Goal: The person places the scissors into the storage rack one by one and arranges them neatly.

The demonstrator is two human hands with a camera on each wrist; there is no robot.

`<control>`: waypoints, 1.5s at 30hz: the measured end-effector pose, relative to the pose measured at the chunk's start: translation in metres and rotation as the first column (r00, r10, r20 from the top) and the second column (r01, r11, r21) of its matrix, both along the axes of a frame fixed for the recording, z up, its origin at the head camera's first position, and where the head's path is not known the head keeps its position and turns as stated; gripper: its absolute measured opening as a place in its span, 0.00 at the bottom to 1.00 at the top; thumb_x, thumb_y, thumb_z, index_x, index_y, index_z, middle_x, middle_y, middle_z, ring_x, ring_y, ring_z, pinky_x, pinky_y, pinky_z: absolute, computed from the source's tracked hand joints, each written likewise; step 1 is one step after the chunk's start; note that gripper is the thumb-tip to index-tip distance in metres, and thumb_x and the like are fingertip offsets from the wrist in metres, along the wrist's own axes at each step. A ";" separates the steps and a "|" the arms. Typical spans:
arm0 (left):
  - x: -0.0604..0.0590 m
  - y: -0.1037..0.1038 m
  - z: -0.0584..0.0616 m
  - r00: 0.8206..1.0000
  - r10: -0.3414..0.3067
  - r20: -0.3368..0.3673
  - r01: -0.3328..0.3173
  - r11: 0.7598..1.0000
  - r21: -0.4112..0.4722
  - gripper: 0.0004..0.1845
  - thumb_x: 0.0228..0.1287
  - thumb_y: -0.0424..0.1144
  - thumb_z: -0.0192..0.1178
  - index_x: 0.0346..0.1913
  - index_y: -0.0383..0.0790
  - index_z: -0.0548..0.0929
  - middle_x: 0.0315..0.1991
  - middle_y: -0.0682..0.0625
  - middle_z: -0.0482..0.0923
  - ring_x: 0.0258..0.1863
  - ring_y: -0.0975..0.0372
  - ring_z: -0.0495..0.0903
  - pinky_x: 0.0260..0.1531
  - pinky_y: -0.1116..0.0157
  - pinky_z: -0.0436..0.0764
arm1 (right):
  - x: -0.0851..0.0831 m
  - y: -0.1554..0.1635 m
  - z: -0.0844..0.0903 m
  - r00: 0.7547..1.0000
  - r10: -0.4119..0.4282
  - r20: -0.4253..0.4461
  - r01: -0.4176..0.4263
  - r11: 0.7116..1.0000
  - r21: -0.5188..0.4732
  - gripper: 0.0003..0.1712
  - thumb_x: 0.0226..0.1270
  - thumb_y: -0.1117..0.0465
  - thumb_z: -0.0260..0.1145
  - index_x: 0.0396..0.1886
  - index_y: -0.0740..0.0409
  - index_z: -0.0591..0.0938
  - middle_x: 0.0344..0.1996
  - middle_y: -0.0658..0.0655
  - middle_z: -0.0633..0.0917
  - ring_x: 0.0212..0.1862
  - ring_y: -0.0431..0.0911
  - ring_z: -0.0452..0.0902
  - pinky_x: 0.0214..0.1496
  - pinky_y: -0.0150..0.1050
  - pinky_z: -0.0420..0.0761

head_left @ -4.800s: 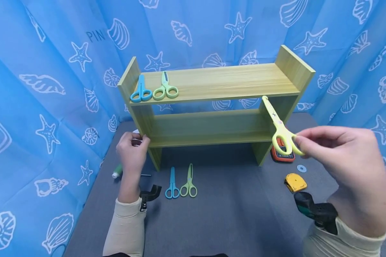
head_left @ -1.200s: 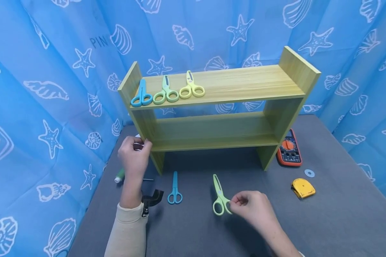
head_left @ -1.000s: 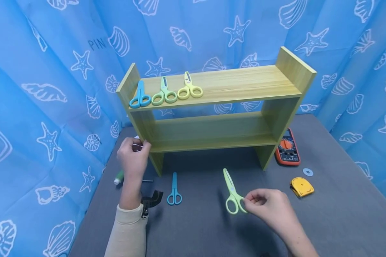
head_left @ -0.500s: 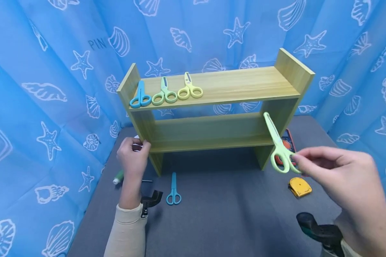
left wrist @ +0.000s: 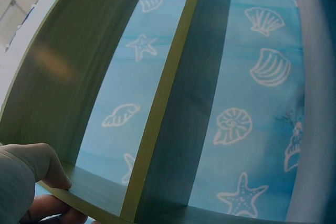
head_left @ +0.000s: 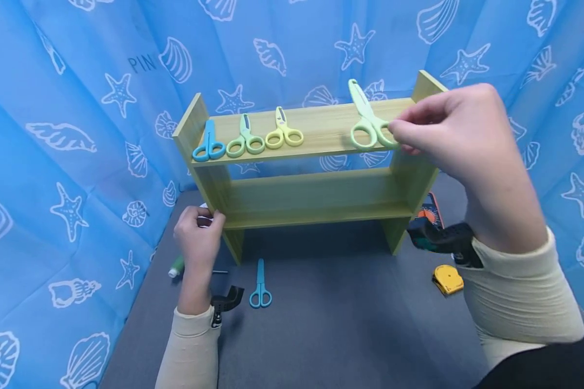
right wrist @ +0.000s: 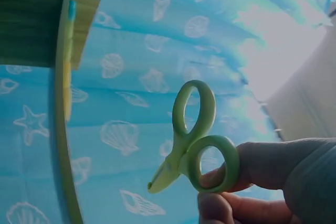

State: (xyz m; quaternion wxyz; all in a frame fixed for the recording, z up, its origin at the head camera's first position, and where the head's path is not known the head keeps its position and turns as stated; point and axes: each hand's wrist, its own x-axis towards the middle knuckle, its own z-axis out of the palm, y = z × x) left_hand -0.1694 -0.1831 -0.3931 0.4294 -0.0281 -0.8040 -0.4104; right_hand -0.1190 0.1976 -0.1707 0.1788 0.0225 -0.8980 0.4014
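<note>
My right hand [head_left: 448,129] pinches a light green pair of scissors [head_left: 366,120] by one handle ring and holds it just over the top board of the wooden shelf [head_left: 321,200], right of centre. In the right wrist view the green scissors [right wrist: 194,145] hang from my fingertips [right wrist: 231,182]. A blue [head_left: 207,143], a green [head_left: 245,139] and a yellow pair of scissors [head_left: 283,132] lie in a row on the top board's left part. My left hand [head_left: 198,235] grips the shelf's left upright [left wrist: 79,187] near its base. Another blue pair of scissors [head_left: 260,286] lies on the grey table [head_left: 340,324].
An orange multimeter [head_left: 425,208] shows behind the shelf's right leg. A yellow tape measure [head_left: 448,279] lies at the right. A green-capped tube [head_left: 176,266] and a small metal pin [head_left: 220,272] lie by the left hand. A blue seashell curtain [head_left: 78,108] surrounds the table.
My right hand lifted the green scissors off the table, swung them out right, then raised them up and left over the shelf's top board. The left hand stayed put.
</note>
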 end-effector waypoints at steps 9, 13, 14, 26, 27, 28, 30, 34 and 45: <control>0.000 0.000 0.002 1.000 0.014 0.022 -0.014 1.000 0.001 0.08 0.61 0.32 0.66 0.29 0.31 0.80 0.29 0.41 0.79 0.26 0.52 0.82 0.27 0.76 0.74 | -0.073 -0.043 0.004 0.996 0.047 0.079 -0.062 0.977 0.204 0.14 0.60 0.56 0.64 0.38 0.56 0.92 0.32 0.53 0.89 0.31 0.46 0.77 0.27 0.39 0.71; 0.001 0.000 0.003 1.000 0.014 0.025 -0.014 1.000 -0.001 0.07 0.59 0.32 0.66 0.28 0.32 0.80 0.28 0.42 0.79 0.26 0.53 0.82 0.26 0.73 0.75 | -0.085 -0.051 -0.003 0.990 0.053 0.128 -0.083 0.967 0.241 0.13 0.58 0.57 0.64 0.33 0.57 0.92 0.24 0.53 0.87 0.29 0.47 0.75 0.30 0.41 0.71; 0.001 0.000 0.003 1.000 0.014 0.024 -0.014 1.000 0.000 0.07 0.59 0.32 0.66 0.28 0.32 0.80 0.28 0.42 0.79 0.26 0.53 0.82 0.26 0.73 0.75 | -0.086 -0.053 -0.004 0.990 0.052 0.130 -0.084 0.964 0.252 0.14 0.59 0.57 0.64 0.34 0.58 0.92 0.24 0.53 0.86 0.29 0.47 0.75 0.31 0.41 0.72; 0.000 0.001 0.003 0.999 0.009 0.037 -0.009 1.000 0.013 0.07 0.60 0.32 0.66 0.28 0.33 0.79 0.27 0.42 0.78 0.27 0.54 0.81 0.26 0.62 0.79 | -0.049 -0.036 -0.014 1.000 0.008 0.003 -0.008 0.976 0.219 0.26 0.69 0.40 0.61 0.49 0.54 0.90 0.42 0.56 0.89 0.46 0.48 0.77 0.42 0.44 0.71; 0.000 0.001 0.003 0.999 0.007 0.038 -0.008 1.000 0.016 0.07 0.60 0.32 0.66 0.28 0.33 0.79 0.27 0.42 0.78 0.27 0.54 0.81 0.27 0.62 0.79 | -0.045 -0.034 -0.016 1.000 -0.002 -0.008 0.003 0.978 0.211 0.26 0.70 0.40 0.61 0.49 0.54 0.90 0.42 0.56 0.89 0.46 0.48 0.77 0.42 0.44 0.71; 0.000 0.001 0.003 0.999 0.005 0.038 -0.006 1.000 0.018 0.07 0.60 0.32 0.65 0.28 0.32 0.79 0.27 0.42 0.78 0.27 0.53 0.81 0.27 0.62 0.79 | -0.040 -0.031 -0.019 1.000 -0.012 -0.016 0.015 0.979 0.201 0.26 0.70 0.40 0.61 0.50 0.54 0.89 0.41 0.56 0.88 0.45 0.48 0.78 0.41 0.44 0.71; -0.001 0.000 0.003 0.999 0.003 0.034 -0.003 1.000 0.019 0.07 0.59 0.32 0.66 0.28 0.32 0.79 0.27 0.42 0.78 0.27 0.53 0.81 0.27 0.62 0.78 | -0.030 -0.026 -0.025 0.999 -0.034 -0.021 0.037 0.983 0.180 0.25 0.70 0.40 0.61 0.51 0.54 0.89 0.42 0.55 0.87 0.44 0.47 0.79 0.40 0.42 0.71; -0.002 0.000 0.004 1.000 -0.003 0.015 0.003 1.000 0.021 0.07 0.59 0.31 0.65 0.27 0.32 0.79 0.27 0.41 0.78 0.26 0.50 0.82 0.27 0.64 0.77 | -0.012 -0.013 -0.040 0.997 -0.071 -0.043 0.076 0.988 0.136 0.23 0.70 0.42 0.63 0.50 0.53 0.89 0.40 0.56 0.88 0.38 0.44 0.79 0.37 0.38 0.71; -0.001 0.001 0.003 1.000 0.002 0.013 -0.003 1.000 0.016 0.06 0.58 0.30 0.66 0.28 0.32 0.79 0.27 0.39 0.78 0.26 0.50 0.82 0.26 0.61 0.78 | 0.024 -0.011 -0.091 0.997 0.005 -0.082 0.003 0.995 0.097 0.14 0.70 0.53 0.67 0.46 0.56 0.89 0.34 0.54 0.87 0.35 0.42 0.78 0.34 0.26 0.73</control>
